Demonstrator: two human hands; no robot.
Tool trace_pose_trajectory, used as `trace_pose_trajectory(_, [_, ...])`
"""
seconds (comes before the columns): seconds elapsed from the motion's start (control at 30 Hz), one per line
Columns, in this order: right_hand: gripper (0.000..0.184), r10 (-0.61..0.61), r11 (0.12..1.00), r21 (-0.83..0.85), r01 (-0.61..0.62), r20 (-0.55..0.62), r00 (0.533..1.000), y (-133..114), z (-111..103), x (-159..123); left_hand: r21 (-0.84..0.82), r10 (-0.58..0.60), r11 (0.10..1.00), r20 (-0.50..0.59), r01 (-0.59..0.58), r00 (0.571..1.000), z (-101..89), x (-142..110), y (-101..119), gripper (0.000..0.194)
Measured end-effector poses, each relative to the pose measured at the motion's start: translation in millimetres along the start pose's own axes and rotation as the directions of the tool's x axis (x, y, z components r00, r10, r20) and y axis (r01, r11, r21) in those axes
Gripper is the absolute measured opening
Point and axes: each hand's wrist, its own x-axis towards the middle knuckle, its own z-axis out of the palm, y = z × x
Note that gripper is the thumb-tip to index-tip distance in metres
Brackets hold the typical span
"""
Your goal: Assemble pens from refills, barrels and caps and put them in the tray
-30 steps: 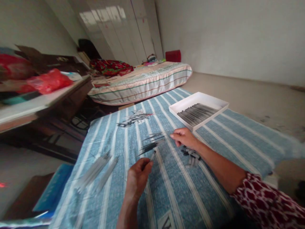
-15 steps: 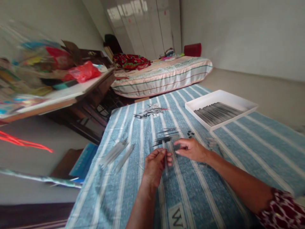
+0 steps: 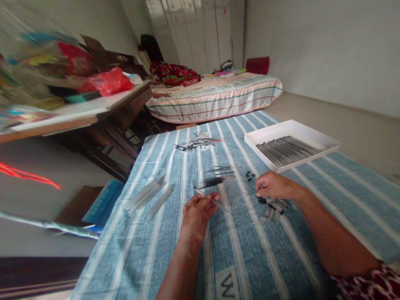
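My left hand [image 3: 197,212] is closed around a clear pen [image 3: 220,204], which lies tilted across the fingers with its dark tip pointing up and left. My right hand [image 3: 276,186] reaches down with pinched fingertips at the near-left edge of a pile of black and clear pen caps [image 3: 272,208]; what is between the fingers is hidden. Dark pen refills [image 3: 215,181] lie in a bundle beyond my left hand. Some small black plugs [image 3: 249,176] sit just past my right fingertips. To the left rest clear pen barrels [image 3: 146,192] in two groups.
A white box [image 3: 292,125] holding a row of pens stands at the back right of the striped cloth [image 3: 175,258]. Farther back lies a heap of small dark parts [image 3: 198,143]. Beyond are a bed [image 3: 218,98] and a cluttered side table [image 3: 78,114].
My right hand has moved right, from beside the left hand to the cap pile. The pen in my left hand has turned from upright to slanting left. The view has swung left.
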Motion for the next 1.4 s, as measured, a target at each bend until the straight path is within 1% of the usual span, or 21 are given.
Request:
trace_pose_trajectory(0.2, [0.013,0.1,0.993,-0.074,-0.095,0.074,0.992,7.9,-16.1,-9.3,0.013,-0.018,1.0,-0.027,0.019,0.999,2.9,-1.4,1.7,0.012])
trace_pose_trajectory(0.33, [0.014,0.152,0.974,-0.184,-0.129,0.117,0.981,14.2,-17.0,-10.2,0.021,-0.017,1.0,-0.016,0.017,1.0,5.3,-2.8,2.0,0.012])
trace_pose_trajectory(0.4, [0.012,0.152,0.957,-0.267,-0.116,0.116,0.982,12.3,-13.3,-8.2,0.021,-0.01,1.0,-0.007,0.01,1.0,4.8,-2.2,1.2,0.013])
trace_pose_trajectory(0.47, [0.009,0.123,0.943,-0.321,-0.085,0.101,0.987,8.6,-9.4,-6.1,0.022,-0.004,1.0,0.001,0.004,1.0,3.7,-1.4,0.1,0.013])
trace_pose_trajectory(0.57, [0.007,0.092,0.944,-0.325,-0.058,0.09,0.992,6.8,-6.2,-5.0,0.025,0.005,1.0,0.01,-0.005,1.0,2.6,-0.8,-1.1,0.014])
trace_pose_trajectory(0.63, [0.007,0.101,0.96,-0.273,-0.066,0.114,0.988,10.3,-5.9,-5.5,0.027,0.008,1.0,0.013,-0.009,1.0,2.9,-1.1,-1.7,0.015])
trace_pose_trajectory(0.73, [0.003,0.108,0.992,-0.085,-0.097,0.138,0.984,16.9,-6.1,-5.6,0.03,0.01,0.999,0.018,-0.011,1.0,3.8,-1.8,-2.2,0.015])
trace_pose_trajectory(0.8, [0.002,0.102,0.995,0.008,-0.104,0.124,0.987,17.1,-5.8,-5.0,0.031,0.01,0.999,0.022,-0.011,1.0,4.4,-2.2,-2.1,0.015])
trace_pose_trajectory(0.9, [0.009,0.073,0.993,0.091,-0.079,0.071,0.995,8.5,-4.0,-4.3,0.016,0.011,1.0,0.023,-0.012,1.0,5.2,-2.8,-1.2,0.014])
trace_pose_trajectory(1.03, [0.015,-0.006,0.96,0.281,-0.001,0.022,1.0,-9.2,2.9,-6.0,-0.027,0.023,0.999,0.03,-0.022,0.999,7.3,-4.9,0.2,0.013])
trace_pose_trajectory(1.17, [0.016,-0.087,0.898,0.435,0.071,0.018,0.996,-21.5,16.4,-7.7,-0.074,0.03,0.997,0.039,-0.027,0.999,9.0,-7.6,0.6,0.015])
trace_pose_trajectory(1.27, [0.019,-0.11,0.861,0.501,0.084,0.022,0.994,-25.5,26.6,-7.0,-0.113,0.024,0.993,0.038,-0.02,0.999,9.0,-8.9,0.5,0.017])
trace_pose_trajectory(1.4, [0.018,-0.142,0.847,0.516,0.131,-0.019,0.99,-25.4,34.3,-4.8,-0.145,0.026,0.989,0.051,-0.018,0.998,8.4,-9.5,0.0,0.017])
